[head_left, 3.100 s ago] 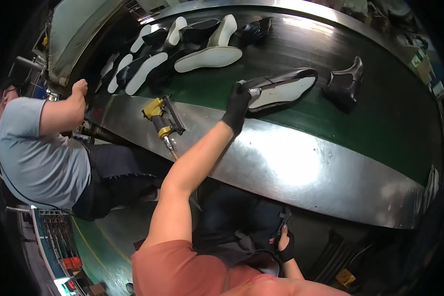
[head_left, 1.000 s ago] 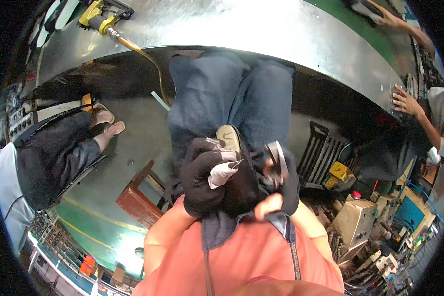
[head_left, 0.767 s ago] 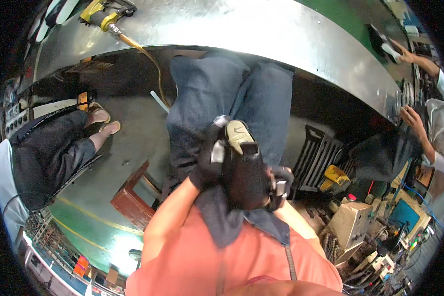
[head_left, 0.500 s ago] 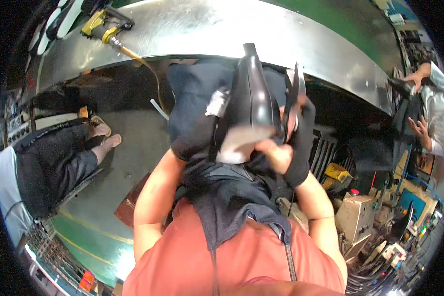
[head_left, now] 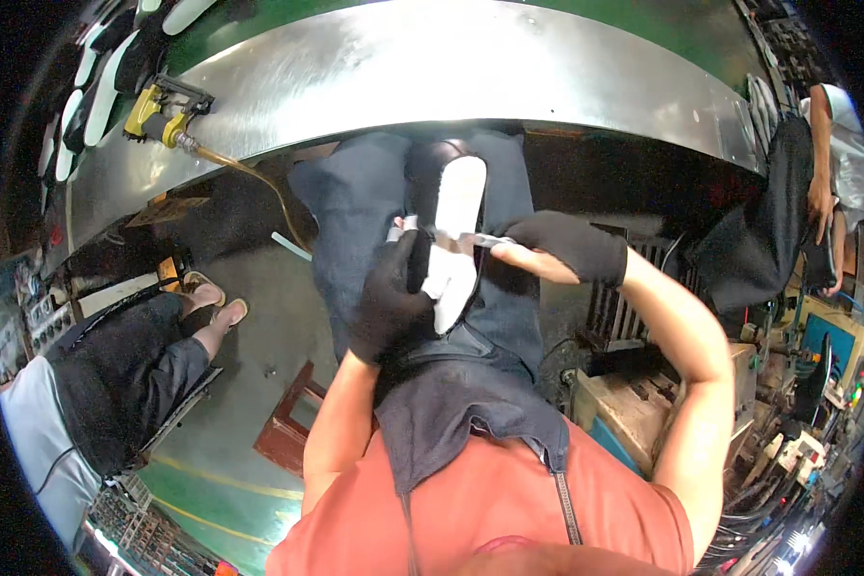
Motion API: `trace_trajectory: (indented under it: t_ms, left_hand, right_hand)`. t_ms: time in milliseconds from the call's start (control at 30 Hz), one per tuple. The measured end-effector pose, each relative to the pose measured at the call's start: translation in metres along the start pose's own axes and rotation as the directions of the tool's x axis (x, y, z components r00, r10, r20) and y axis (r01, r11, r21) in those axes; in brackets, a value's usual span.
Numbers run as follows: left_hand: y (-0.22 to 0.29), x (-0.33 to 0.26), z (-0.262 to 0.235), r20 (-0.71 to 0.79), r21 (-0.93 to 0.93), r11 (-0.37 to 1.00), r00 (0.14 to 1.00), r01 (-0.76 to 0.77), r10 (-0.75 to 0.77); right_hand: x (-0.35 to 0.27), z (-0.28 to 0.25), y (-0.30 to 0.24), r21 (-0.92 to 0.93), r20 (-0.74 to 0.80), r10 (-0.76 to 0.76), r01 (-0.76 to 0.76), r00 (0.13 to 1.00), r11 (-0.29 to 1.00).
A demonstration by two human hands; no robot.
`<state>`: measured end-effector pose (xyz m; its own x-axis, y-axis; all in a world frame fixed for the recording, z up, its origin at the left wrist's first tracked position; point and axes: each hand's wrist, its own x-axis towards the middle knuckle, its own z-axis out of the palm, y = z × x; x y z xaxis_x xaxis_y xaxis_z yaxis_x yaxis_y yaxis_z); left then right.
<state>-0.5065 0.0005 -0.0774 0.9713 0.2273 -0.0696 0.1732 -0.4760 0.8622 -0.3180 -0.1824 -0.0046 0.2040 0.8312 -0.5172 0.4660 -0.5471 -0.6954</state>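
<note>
A shoe lies across my lap with its white underside [head_left: 463, 192] turned up; a dark edge shows along its rim. My left hand [head_left: 391, 298], in a black glove with something white around the fingertips, closes on the shoe's left side. From the right, my right hand [head_left: 547, 252] reaches in, its black glove leaving the thumb bare. It pinches a small metallic, blade-like tool [head_left: 490, 240] whose tip meets the white underside near its middle. Motion smears the tool's end, so its exact kind is unclear.
Beyond my knees runs a shiny metal bench [head_left: 374, 67]. On its left lies a yellow and black air stapler [head_left: 168, 115] with a hose, near white-soled pieces [head_left: 110, 86]. A brown stool [head_left: 293, 422] stands left. People sit at both sides; machinery [head_left: 787, 451] is at right.
The shoe has turned from showing its shiny black upper to lying with its white underside up on my lap. My right hand has moved from beside the upper onto the underside with the tool.
</note>
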Motion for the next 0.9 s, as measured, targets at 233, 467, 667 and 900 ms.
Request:
trace_trajectory:
  t_ms: [233, 467, 667, 900]
  left_hand:
    - [0.024, 0.031, 0.021, 0.040, 0.208, 0.978, 0.999, -0.036, 0.028]
    - [-0.024, 0.054, 0.035, -0.228, -0.077, 0.957, 0.930, 0.278, -0.289]
    - [-0.048, 0.016, 0.043, -0.023, -0.136, 0.989, 0.998, 0.062, -0.065]
    - [-0.028, -0.025, 0.033, 0.508, -0.599, -0.693, 0.859, 0.401, 0.058]
  right_hand:
    - [0.015, 0.010, 0.018, 0.028, 0.057, 0.114, -0.116, 0.992, 0.993]
    - [0.002, -0.083, -0.036, -0.337, 0.199, 0.115, -0.042, 0.973, 0.941]
    - [0.011, 0.014, -0.023, -0.046, -0.167, -0.298, 0.295, 0.940, 0.955]
    - [-0.019, 0.072, 0.038, 0.432, 0.140, 0.271, -0.305, 0.952, 0.848]
